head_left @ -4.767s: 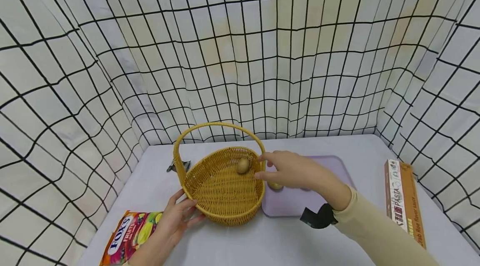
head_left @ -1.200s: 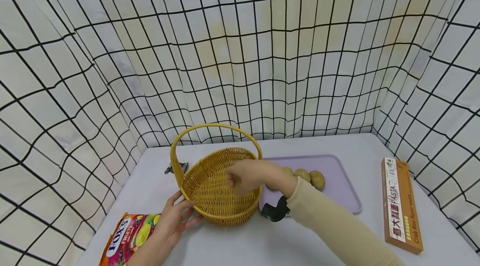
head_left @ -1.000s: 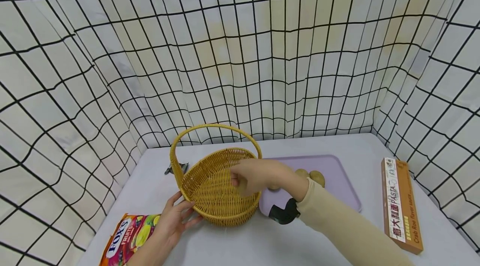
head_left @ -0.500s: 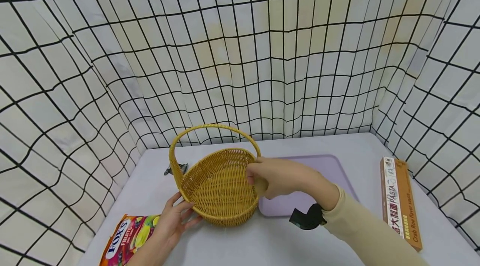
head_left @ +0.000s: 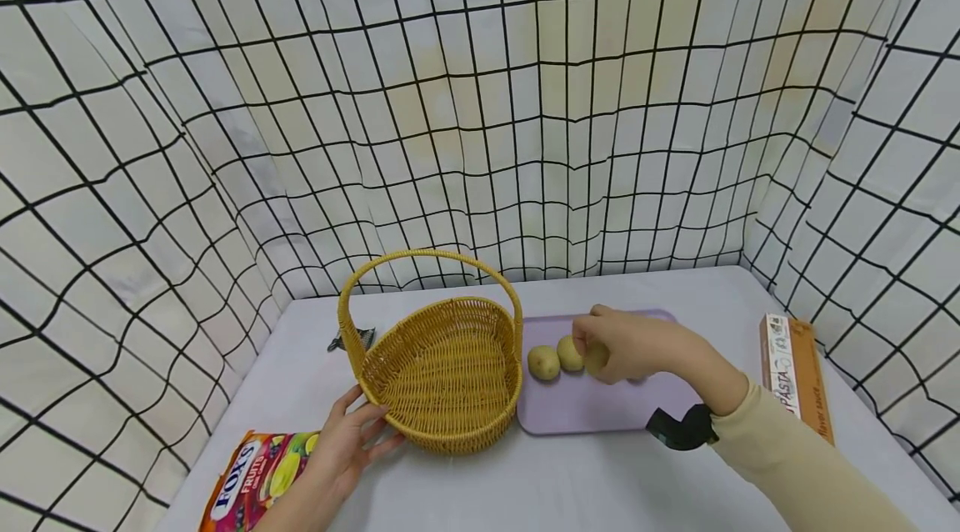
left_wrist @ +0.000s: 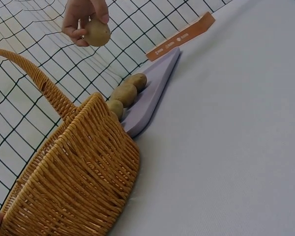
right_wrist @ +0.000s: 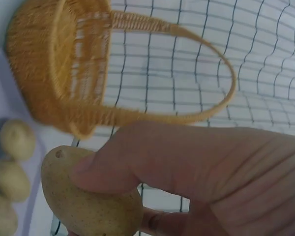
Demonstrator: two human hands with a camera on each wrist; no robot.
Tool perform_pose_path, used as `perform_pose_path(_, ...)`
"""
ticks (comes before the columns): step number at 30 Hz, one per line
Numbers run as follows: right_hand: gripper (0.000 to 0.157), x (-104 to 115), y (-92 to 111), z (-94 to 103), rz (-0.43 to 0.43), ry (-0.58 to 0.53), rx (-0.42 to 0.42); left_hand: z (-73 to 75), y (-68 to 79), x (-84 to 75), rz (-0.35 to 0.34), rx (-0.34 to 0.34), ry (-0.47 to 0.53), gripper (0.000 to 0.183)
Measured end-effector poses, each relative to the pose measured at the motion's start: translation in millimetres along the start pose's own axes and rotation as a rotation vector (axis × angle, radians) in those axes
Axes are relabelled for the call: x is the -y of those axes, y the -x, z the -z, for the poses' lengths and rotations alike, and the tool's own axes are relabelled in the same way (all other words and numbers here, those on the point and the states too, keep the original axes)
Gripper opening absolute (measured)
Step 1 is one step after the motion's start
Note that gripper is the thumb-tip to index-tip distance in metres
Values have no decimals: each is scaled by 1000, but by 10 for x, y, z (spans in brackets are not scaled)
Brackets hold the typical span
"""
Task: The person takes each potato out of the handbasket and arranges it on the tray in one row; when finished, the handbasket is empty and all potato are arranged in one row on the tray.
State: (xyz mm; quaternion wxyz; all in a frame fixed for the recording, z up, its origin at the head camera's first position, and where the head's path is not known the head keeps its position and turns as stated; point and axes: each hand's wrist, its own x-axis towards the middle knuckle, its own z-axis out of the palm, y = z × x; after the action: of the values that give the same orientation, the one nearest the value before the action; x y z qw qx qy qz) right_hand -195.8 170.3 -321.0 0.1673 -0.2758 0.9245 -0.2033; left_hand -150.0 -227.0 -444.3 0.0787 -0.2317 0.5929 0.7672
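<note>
A potato (right_wrist: 88, 196) is pinched between the thumb and fingers of my right hand (head_left: 630, 342), which hovers over the lilac tray (head_left: 570, 415). On that tray lies a row of potatoes (head_left: 543, 363), partly hidden behind the right hand in the head view; three show in the left wrist view. The woven basket (head_left: 450, 382) with its tall arched handle stands left of the tray, and no potato shows inside it. My left hand (head_left: 348, 444) rests its fingers against the basket's near left rim and wall.
A FOX'S fruit candy bag (head_left: 262, 478) lies by the left forearm. Behind the basket's handle sits a small dark packet (head_left: 360, 338). A long pasta box (head_left: 795, 365) lies at the right, partly covered by the right sleeve. Black netting (head_left: 480, 115) encloses the table's back and sides.
A potato lay in the basket in the earliest frame. My right hand has since lifted it out and carried it rightward over the tray. The left hand stays at the rim.
</note>
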Motion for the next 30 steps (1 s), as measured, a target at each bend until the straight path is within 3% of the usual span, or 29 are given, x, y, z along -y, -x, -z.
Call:
perform_pose_path(10,33,-585,-26,-107,-74,47,-72,8,17,5,-4,-5,-5,89)
perform_pose_path(20,41,-1251,-59,-299,-146,7,-149,7,10,-2,4,-3,8,89)
perform_pose_path(25,31,-1563,-109,-461,-79,17,-161,17,11,-5,6,1,15,89)
perform_pose_path(30,48,-1722,-158,-557,-31,-42,-173,29,1,-2,7,5,16,90)
